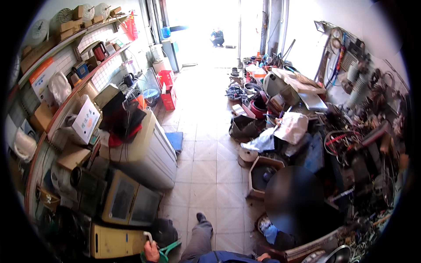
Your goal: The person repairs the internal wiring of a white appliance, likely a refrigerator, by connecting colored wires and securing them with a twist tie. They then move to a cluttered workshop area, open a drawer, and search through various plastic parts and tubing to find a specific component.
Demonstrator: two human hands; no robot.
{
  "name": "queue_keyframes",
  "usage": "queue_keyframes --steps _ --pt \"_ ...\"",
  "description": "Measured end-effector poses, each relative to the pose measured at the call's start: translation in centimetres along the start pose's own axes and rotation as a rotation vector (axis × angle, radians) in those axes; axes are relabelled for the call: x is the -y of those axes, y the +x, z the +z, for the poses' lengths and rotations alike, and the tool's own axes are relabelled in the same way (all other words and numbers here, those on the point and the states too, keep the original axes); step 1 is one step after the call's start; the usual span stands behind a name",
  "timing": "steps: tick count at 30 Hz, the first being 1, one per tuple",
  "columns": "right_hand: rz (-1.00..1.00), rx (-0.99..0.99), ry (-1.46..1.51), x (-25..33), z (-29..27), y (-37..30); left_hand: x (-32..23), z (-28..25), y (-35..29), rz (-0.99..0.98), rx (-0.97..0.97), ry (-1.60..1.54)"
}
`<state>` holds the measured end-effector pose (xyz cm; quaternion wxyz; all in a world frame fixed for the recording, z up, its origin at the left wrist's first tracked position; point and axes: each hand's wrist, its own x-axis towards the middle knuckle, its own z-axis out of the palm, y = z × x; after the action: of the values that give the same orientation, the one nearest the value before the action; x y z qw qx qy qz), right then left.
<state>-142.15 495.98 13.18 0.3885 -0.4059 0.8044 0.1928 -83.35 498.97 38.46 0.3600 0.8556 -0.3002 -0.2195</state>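
Observation:
At the lower edge, my left hand is closed round a pale, bent handle whose tip sticks up above the fingers. What the handle belongs to is hidden. Right beside that hand is a green plastic frame, only partly in view; whether I touch it cannot be made out. My right hand shows as a small part at the bottom edge, close to my blue jacket, and its fingers are too hidden to read. One grey-trousered leg with a dark shoe stretches forward on the tiles.
A tiled aisle leads to a bright doorway, where a person crouches outside. Left stand a white appliance, yellow cabinets and loaded shelves. Piled scrap, a hexagonal box and a dark round disc crowd the right.

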Motion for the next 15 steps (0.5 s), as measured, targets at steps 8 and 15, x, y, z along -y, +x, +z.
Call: queue_keyframes --steps 8,15 --pt "-0.177 -0.31 0.092 31.1 -21.9 11.6 -18.0 14.9 30.7 -0.005 0.209 -0.057" --pt "-0.479 -0.22 0.665 60.6 -43.7 8.7 -45.4 28.9 60.0 0.279 0.664 -0.302"
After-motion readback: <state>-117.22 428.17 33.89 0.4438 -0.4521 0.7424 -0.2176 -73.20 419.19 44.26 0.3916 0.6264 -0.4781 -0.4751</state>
